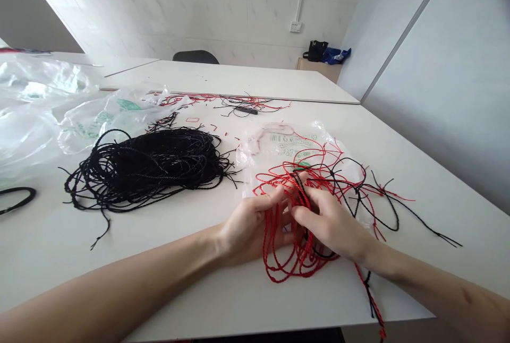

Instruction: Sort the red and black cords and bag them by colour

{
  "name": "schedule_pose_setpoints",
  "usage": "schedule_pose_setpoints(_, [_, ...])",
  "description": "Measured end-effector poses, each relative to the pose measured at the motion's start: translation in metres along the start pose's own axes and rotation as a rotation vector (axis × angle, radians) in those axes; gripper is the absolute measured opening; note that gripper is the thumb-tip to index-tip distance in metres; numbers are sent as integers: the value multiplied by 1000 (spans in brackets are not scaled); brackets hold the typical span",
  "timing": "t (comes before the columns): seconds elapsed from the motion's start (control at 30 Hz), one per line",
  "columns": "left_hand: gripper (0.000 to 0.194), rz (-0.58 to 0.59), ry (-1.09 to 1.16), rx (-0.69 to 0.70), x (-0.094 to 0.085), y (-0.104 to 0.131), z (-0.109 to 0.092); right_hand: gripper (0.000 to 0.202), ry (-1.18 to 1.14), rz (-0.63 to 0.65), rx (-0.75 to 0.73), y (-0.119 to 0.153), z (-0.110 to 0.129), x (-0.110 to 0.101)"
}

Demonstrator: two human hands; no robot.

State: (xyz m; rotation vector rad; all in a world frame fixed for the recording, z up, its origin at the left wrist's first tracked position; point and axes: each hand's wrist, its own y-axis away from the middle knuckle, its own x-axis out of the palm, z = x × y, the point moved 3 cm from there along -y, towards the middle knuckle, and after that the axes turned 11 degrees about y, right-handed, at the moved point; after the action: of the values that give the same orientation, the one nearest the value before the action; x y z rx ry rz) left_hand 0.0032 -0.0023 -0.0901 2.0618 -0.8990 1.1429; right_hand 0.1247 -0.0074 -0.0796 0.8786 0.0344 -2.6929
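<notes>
And here are both hands, right in the thick of a loose hank of red cords (306, 253)! The left hand (247, 231) cups it from the side, thumb on top and fingers curled in behind the loops, a hold that looks meant to carry the hank and stop it spilling. The right hand (338, 226) comes in opposite, narrow, thumb and fingers closed on the strands near the top, probably to part or steady them while the left bears the load. Neither hand is wide; both are holding cord.

Look at the black cords (358, 186) mixed in! One runs down between the hands, others sprawl to the right of the right hand, knotted ends splayed. Red and black tails trail over the near edge of the surface (179, 290), just below the right forearm.

Beyond the fingers lies a clear plastic bag (279, 146), flat, partly under the red loops, perhaps as their wrapper or mat. Left of the left hand, well apart from the red, sits a big black bundle (159, 162), seemingly set aside so the colours don't tangle. Crumpled plastic bags (99, 114) lie behind it, and far ahead of the hands, thin red and black threads are strewn around a small dark object (247, 110).
</notes>
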Motion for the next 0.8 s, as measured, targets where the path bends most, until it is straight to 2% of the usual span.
schedule_pose_setpoints(0.17, [40, 20, 2, -4, 2, -1, 2, 28, 27, 4, 21, 0, 2, 1])
schedule_pose_setpoints(0.4, [42, 15, -5, -1, -1, -1, 2, 17, 55, -17, 15, 0, 2, 2])
schedule_pose_setpoints(0.57, [44, 38, 20, -1, 4, -1, 1, 32, 77, 15, 44, 1, 3, 4])
schedule_pose_setpoints(0.67, [47, 19, 14, 6, 6, 0, 1, 33, 121, 8, 89, 1, 2, 4])
schedule_pose_setpoints(0.8, [50, 14, -3, 2, 8, 0, 0, 41, 89, 48, 54, 1, 3, 4])
